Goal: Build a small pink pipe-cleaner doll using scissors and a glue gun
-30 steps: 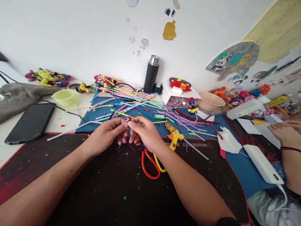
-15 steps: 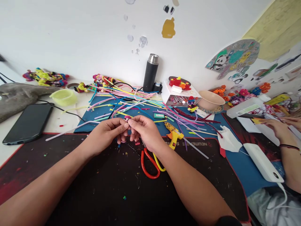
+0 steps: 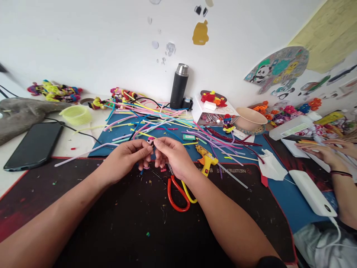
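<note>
Just above the dark desk mat (image 3: 134, 230), my left hand (image 3: 133, 154) and my right hand (image 3: 174, 156) meet, fingertips nearly together. Between them is a small pink-topped pipe-cleaner figure (image 3: 151, 139), mostly hidden by the fingers. Both hands are closed on it in a pinch, and a bit of black shows at the fingertips. Scissors with red and yellow handles (image 3: 178, 209) lie partly under my right hand. A yellow glue gun (image 3: 208, 162) rests to the right of that hand. Loose pipe cleaners (image 3: 156, 119) in many colours spread out behind the hands.
A phone (image 3: 33, 147) and a pale green plastic container (image 3: 75, 114) lie left. A black thermos (image 3: 179, 87) stands by the wall. Toward the right are a beige bowl (image 3: 251, 118), a white power bank (image 3: 311, 192) and a co-worker's hand (image 3: 318, 152). Finished figures (image 3: 55, 91) sit at back left.
My right fingertips have shifted slightly to the right from the left ones, showing more black between them. The co-worker's hands have moved a little.
</note>
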Available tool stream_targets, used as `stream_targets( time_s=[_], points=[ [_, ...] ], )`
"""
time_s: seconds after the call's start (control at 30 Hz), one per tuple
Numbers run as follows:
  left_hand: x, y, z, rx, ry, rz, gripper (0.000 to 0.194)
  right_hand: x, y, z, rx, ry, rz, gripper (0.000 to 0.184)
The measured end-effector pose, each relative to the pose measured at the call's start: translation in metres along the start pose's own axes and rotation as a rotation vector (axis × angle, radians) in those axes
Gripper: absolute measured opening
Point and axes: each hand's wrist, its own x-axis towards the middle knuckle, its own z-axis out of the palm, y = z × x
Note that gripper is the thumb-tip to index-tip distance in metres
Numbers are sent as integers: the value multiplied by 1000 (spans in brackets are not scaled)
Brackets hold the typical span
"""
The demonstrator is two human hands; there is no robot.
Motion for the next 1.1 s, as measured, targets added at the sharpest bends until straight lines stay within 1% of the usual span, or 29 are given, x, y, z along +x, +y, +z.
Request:
stream_targets(
  time_s=[0.23,0.4,0.53,0.6,0.73,0.8,0.83,0.87,0.93,1.03,1.1],
  points=[
    [0,1,0,38,-8,-21,52,1,1,0,-11,7,-3,50],
    [1,2,2,51,-7,-24,54,1,0,0,-14,25,-6,48],
    [1,-1,0,53,-6,-34,53,2,-1,-1,-7,37,-28,44],
    [1,-3,-3,66,47,-24,51,2,-1,-2,-1,42,-42,42],
    [1,0,-11,118,284,35,42,1,-1,-2,16,53,-35,39],
    [1,4,-13,122,363,59,42,1,-2,-2,18,53,-28,39],
    [1,6,-13,114,383,62,42,1,-2,-2,19,54,-27,40],
    [2,7,-13,98,387,59,41,1,-2,-2,20,55,-26,40],
    [2,7,-13,44,355,54,37,1,-2,-2,20,58,-27,40],
    [3,0,-11,-24,237,54,34,1,-2,-2,18,59,-29,39],
    [3,-5,-11,-21,182,26,38,2,-1,-2,19,59,-28,38]
  ],
)
